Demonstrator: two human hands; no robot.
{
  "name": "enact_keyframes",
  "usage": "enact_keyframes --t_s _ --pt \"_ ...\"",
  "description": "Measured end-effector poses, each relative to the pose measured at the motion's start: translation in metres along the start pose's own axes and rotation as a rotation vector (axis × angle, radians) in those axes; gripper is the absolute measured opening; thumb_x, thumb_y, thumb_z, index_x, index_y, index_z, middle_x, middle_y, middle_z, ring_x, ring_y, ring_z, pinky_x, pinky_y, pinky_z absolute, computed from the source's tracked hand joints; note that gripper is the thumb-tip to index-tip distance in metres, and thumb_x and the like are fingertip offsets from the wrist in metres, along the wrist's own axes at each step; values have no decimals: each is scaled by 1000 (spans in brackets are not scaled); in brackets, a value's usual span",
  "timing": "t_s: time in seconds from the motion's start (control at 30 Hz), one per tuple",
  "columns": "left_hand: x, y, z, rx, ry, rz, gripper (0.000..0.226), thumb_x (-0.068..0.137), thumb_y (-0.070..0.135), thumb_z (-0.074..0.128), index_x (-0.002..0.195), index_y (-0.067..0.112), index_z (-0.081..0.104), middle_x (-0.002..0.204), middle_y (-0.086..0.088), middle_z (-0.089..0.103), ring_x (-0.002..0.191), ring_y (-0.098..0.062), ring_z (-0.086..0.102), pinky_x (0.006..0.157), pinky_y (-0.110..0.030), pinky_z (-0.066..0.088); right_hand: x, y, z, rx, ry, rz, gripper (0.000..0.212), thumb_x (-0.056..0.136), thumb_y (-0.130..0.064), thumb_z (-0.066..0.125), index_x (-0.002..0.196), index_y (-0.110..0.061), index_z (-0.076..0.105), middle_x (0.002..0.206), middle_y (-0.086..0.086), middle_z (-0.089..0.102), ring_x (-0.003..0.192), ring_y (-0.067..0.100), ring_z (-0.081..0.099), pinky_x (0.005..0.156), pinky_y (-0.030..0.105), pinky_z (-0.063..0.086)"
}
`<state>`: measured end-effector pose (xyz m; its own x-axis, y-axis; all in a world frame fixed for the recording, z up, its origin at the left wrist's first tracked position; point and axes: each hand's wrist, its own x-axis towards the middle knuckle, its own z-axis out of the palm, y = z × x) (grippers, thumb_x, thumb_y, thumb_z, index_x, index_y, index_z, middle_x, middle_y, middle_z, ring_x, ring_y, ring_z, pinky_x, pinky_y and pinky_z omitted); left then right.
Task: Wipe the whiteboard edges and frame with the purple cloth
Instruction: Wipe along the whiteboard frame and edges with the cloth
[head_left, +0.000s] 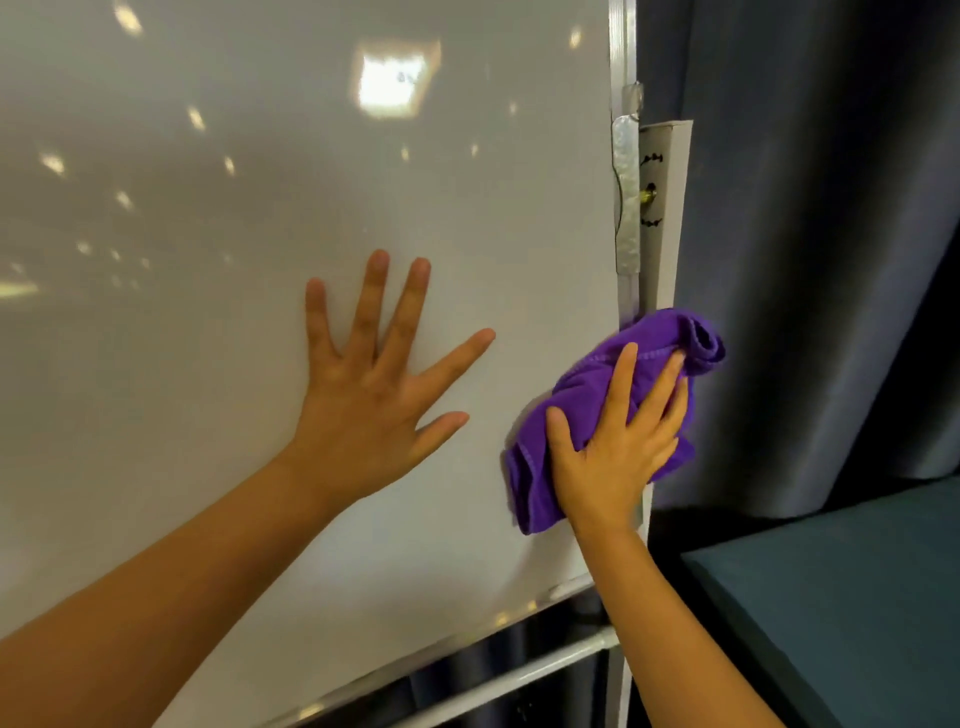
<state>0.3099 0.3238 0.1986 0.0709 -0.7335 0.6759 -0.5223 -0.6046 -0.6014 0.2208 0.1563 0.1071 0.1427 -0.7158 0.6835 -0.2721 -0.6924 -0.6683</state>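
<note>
A glossy whiteboard (260, 208) fills most of the view, with a silver frame (623, 52) down its right edge and along its bottom edge. My left hand (379, 384) lies flat on the board surface, fingers spread, holding nothing. My right hand (618, 447) presses a bunched purple cloth (670, 338) against the right edge of the frame, wrapping over it. The cloth covers the frame from about mid-height downward; part of the frame is hidden behind it.
A taped patch (627, 197) and a white stand bracket (665, 208) with a brass bolt sit on the frame just above the cloth. Dark grey curtains (831, 234) hang to the right. A teal padded surface (841, 597) lies at lower right. A stand crossbar (519, 675) runs below the board.
</note>
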Motion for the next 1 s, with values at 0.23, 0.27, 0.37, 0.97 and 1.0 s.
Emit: enact_keyframes --t_s 0.23,0.27,0.37,0.97,1.0 --pt "-11 -7 4 -11 29 54 72 84 69 34 146 35 22 153 -22 13 139 -47 11 105 -67 4 -19 13 13 2 39 21 78 79 -65 38 144 -30 13 154 14 15 140 38 12 107 62 18" --pt "-14 -6 5 -7 34 56 71 85 68 34 146 35 22 153 -22 14 139 -46 12 105 -67 4 -29 20 14 -3 29 45 78 78 -64 40 144 -30 13 154 14 14 140 37 12 107 62 19" --pt "-28 0 9 -17 45 18 67 87 65 33 146 35 23 154 -20 16 140 -42 13 107 -65 4 -55 40 18 -18 4 96 79 78 -63 40 144 -30 13 155 14 13 140 38 13 107 64 22" --pt "-140 41 55 -83 0 -104 72 85 61 43 147 36 18 154 -14 6 144 -34 -6 111 -56 -9 -164 40 68 207 28 300 75 81 -57 43 145 -30 15 156 14 4 141 36 5 111 41 7" --pt "-144 40 59 -71 -4 -105 72 85 61 42 147 36 17 154 -14 6 144 -31 -11 112 -55 -9 -173 31 71 224 4 292 76 80 -58 43 145 -31 15 156 13 2 141 35 4 110 41 7"
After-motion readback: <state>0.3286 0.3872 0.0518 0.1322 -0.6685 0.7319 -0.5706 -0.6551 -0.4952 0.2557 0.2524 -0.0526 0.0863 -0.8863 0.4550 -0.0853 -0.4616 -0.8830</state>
